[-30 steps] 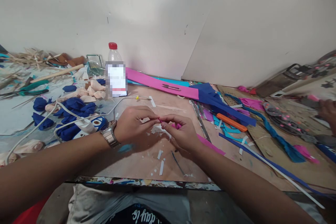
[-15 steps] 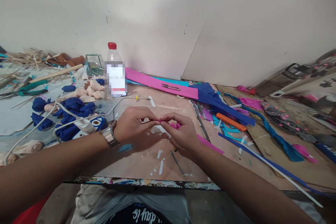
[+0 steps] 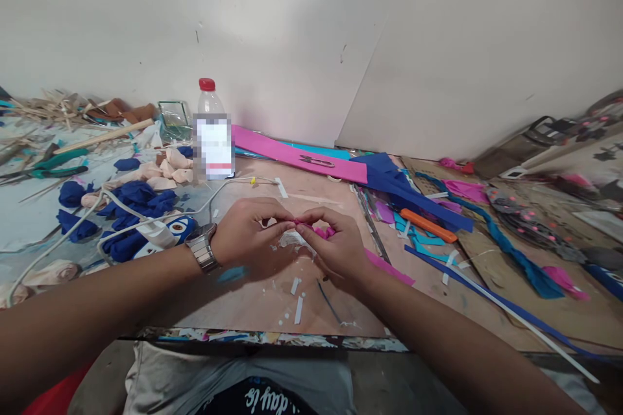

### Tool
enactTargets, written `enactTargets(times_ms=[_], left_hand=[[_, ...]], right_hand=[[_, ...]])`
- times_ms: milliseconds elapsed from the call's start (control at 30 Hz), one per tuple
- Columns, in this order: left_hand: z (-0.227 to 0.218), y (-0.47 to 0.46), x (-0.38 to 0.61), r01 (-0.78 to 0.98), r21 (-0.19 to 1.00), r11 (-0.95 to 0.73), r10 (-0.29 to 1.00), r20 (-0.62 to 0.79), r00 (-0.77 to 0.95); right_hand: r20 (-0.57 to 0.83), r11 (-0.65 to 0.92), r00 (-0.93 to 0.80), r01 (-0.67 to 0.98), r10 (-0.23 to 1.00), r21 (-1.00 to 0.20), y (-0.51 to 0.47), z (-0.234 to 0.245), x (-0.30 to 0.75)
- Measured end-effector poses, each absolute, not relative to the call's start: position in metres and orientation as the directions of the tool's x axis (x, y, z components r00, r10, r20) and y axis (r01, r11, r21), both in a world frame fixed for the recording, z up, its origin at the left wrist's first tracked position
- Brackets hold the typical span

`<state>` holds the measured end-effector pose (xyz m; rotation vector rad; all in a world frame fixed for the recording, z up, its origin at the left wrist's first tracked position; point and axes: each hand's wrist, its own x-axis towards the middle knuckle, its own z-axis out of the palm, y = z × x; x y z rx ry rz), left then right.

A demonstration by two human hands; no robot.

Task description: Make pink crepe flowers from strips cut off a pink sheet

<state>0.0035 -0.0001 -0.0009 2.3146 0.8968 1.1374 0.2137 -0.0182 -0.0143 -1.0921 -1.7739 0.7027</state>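
Over the middle of the board, my left hand and my right hand meet with their thumbs and fingertips pinched. Between them is a small piece of crumpled pink crepe paper, its left end squeezed in both sets of fingertips and the rest bunched in my right hand. A metal watch circles my left wrist. Under the hands lies a whitish scrap. From beneath my right wrist a flat pink strip runs out over the board.
A phone leans on a red-capped bottle. Dark blue crumpled pieces and a power strip with a white cable lie left. Behind, small scissors rest on a long pink strip. An orange cutter is right.
Both hands stay in nearly the same place, still pinching the pink paper. Its pinched end shows slightly more between the fingertips.
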Motion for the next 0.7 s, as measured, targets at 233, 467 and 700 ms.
enactTargets(times_ms=[233, 467, 700], left_hand=[[0.0023, 0.0014, 0.0037, 0.39, 0.675, -0.626, 0.776, 0.493, 0.393], [-0.001, 0.0018, 0.0045, 0.372, 0.697, -0.613, 0.782, 0.468, 0.412], [-0.0023, 0.0011, 0.005, 0.347, 0.687, -0.639, 0.756, 0.478, 0.446]], right_hand=[[0.545, 0.583, -0.216, 0.389, 0.81, -0.713, -0.0143, -0.0094, 0.2171], [0.57, 0.625, -0.267, 0.439, 0.777, -0.646, -0.0157, -0.0052, 0.2169], [0.588, 0.633, -0.274, 0.51, 0.761, -0.583, -0.0157, -0.0089, 0.2154]])
